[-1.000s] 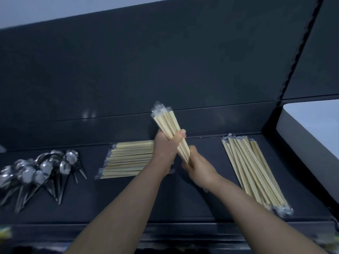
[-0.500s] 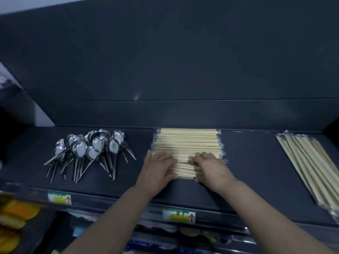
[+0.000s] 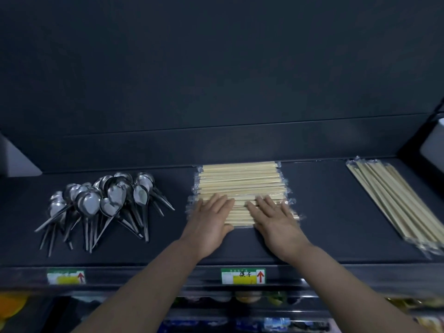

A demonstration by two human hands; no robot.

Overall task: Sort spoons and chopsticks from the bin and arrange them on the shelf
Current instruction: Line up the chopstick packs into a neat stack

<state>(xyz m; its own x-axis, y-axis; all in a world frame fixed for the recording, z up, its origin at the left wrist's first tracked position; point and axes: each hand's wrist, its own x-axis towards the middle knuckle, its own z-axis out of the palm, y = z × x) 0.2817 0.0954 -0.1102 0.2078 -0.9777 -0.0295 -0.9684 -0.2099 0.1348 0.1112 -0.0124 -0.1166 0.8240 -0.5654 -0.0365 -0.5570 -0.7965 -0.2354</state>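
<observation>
we see spoons (image 3: 101, 200) piled, chopsticks (image 3: 240, 183) stacked | left hand (image 3: 209, 217), right hand (image 3: 276, 219) flat, pressing stack | bin unseen, remainder unknown

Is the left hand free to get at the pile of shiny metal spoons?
Probably yes: the left hand lies flat, holding nothing, with only bare dark shelf between it and the shiny metal spoons.

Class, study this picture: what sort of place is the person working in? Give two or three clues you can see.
Probably a shop: a dark display shelf carries price labels with red arrows on its front edge, and goods lie sorted in groups, metal spoons beside wrapped chopsticks.
</observation>
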